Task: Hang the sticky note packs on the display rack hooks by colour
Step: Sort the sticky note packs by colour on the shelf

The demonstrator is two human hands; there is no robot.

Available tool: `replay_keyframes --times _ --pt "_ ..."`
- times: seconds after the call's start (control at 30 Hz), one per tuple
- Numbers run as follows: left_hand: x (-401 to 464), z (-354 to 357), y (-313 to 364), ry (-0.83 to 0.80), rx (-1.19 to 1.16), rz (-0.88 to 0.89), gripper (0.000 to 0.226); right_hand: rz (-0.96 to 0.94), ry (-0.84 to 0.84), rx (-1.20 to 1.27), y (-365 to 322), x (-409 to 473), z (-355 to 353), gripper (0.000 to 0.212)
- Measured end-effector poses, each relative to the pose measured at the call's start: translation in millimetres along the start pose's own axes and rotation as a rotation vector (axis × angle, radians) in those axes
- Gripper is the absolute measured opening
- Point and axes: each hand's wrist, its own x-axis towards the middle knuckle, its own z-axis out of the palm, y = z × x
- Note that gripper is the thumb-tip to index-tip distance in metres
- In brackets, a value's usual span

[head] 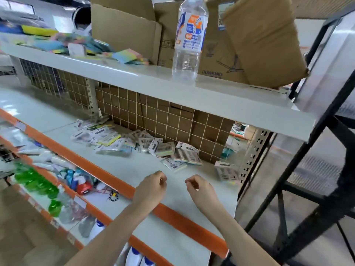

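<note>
Both bare hands are held over the front part of the pale grey-green middle shelf [149,169], just behind its orange front edge strip [172,214]. The left hand [151,187] is seen with its fingers loosely curled inward and nothing held in them; the right hand [199,189] is likewise curled loosely, thumb near the forefinger, with nothing visibly gripped. A bare stretch of shelf is left between the two hands.

The sticky note packs in clear wrappers with white barcode labels [172,150] are scattered on the same shelf beyond the hands, towards the back, apart from both. The nearest pack [174,165] lies flat just past the fingertips, between the two hands. One pack [225,170] is stood upright at the right end of the shelf, near the right hand.

Behind the packs a cream wire grid panel [163,120] is backed by brown cardboard. On the upper shelf [211,95] loose pastel sticky note pads [128,55], a clear plastic water bottle [190,39] and brown cardboard boxes [263,39] are seen. Green bottles [36,179] are stocked on the lower shelf at the left.
</note>
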Motion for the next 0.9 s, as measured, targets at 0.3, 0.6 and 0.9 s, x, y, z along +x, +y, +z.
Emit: replay_keyframes --times 0.3,0.6,0.9 --pt "75 -10 -43 -0.039 -0.015 0.092 0.022 0.045 0.179 -0.125 -10 83 33 0.026" --pt "170 -2 -58 -0.104 0.096 0.248 0.028 0.024 0.187 -0.472 -8 144 57 0.045" --pt "200 36 -71 -0.249 0.317 0.381 0.063 0.345 -0.019 -0.616 0 160 79 0.064"
